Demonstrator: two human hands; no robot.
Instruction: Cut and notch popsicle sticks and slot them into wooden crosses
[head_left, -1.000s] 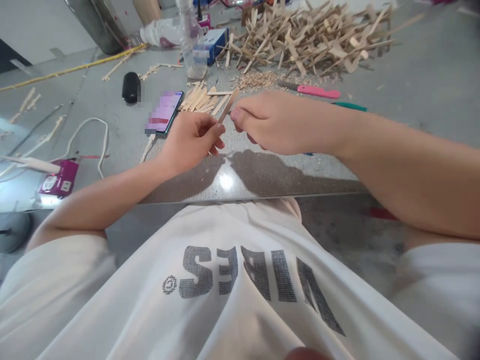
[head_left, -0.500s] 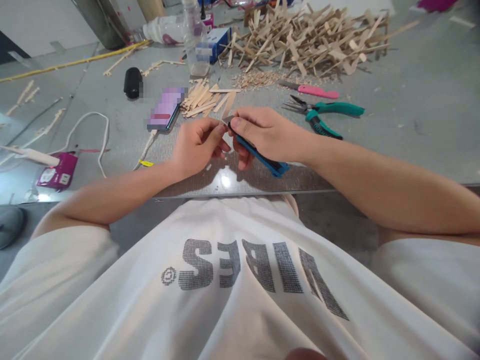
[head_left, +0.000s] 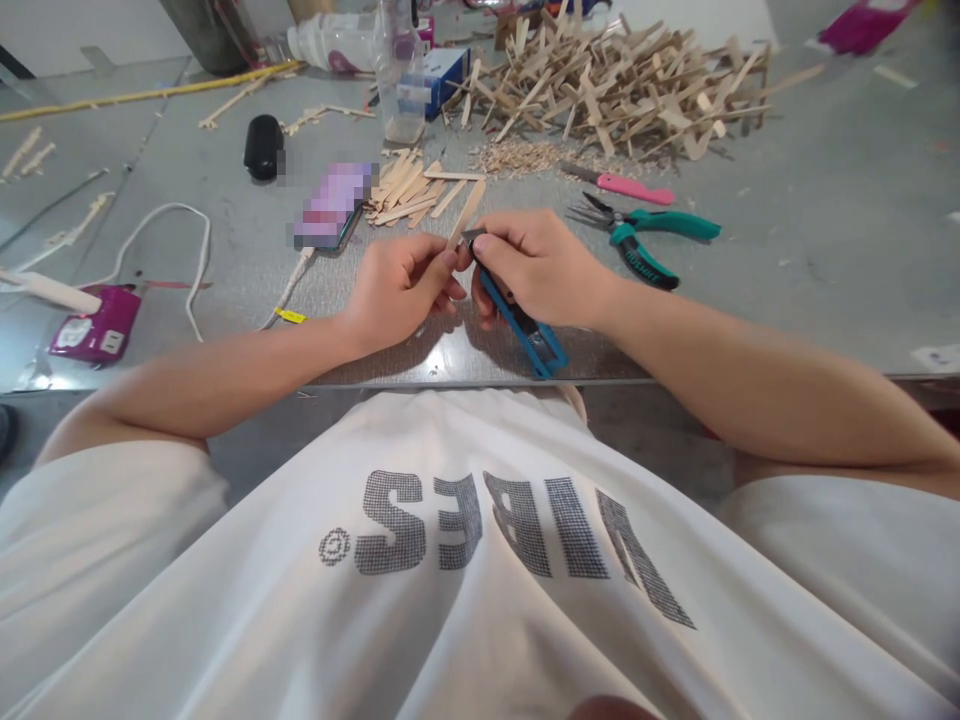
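Between the thumb and fingers of my left hand is a flat wooden craft stick, its free end pointing up and away from me. My right hand is closed around a blue and black utility knife, whose butt end points down toward the table edge. The knife's blade tip is close beside the stick; whether it touches the wood I cannot tell. Both hands hover near the front edge of the table. Just beyond them lies a small pile of pale craft sticks.
Green-handled pliers and a pink-handled knife lie to the right. Farther back are wood shavings and a large heap of cut sticks. A phone on a white cable, a black case and a clear bottle are at left.
The stick has turned so its flat face shows more. My right hand has tilted the utility knife, its butt end swinging down and slightly left. The view has shifted a little.
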